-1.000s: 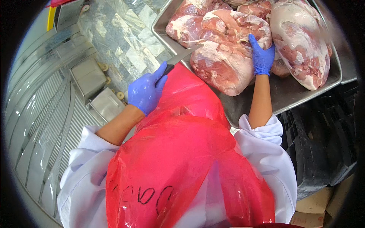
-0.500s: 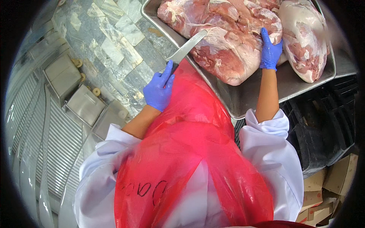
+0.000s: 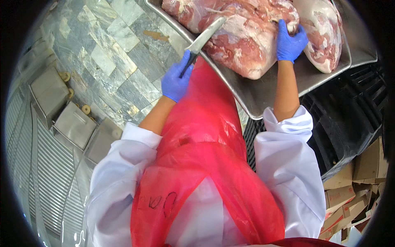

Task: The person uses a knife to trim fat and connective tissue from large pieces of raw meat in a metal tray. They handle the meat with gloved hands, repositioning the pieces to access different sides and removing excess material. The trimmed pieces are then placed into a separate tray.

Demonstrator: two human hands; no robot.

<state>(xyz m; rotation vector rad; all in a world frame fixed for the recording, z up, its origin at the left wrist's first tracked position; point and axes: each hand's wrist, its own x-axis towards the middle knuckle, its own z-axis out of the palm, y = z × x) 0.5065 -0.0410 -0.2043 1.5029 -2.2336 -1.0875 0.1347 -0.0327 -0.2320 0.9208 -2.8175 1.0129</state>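
Lying just left of the right hand (image 3: pixel 291 43), which grasps its edge, the meat (image 3: pixel 249 43) rests in the tray (image 3: pixel 257 96). The left hand (image 3: pixel 176 80) clasps the knife (image 3: pixel 200 43), which reaches over the meat; good control likely needs a steady hold, the right hand clear of the knife.

Two gloved hands (image 3: pixel 176 80) (image 3: pixel 291 43), one knife (image 3: pixel 207 36), one apron (image 3: pixel 201 123), at least two meat pieces (image 3: pixel 251 43)

Dark handwriting (image 3: pixel 163 202) (seemingly just a few letters) marks the red apron (image 3: pixel 201 127).
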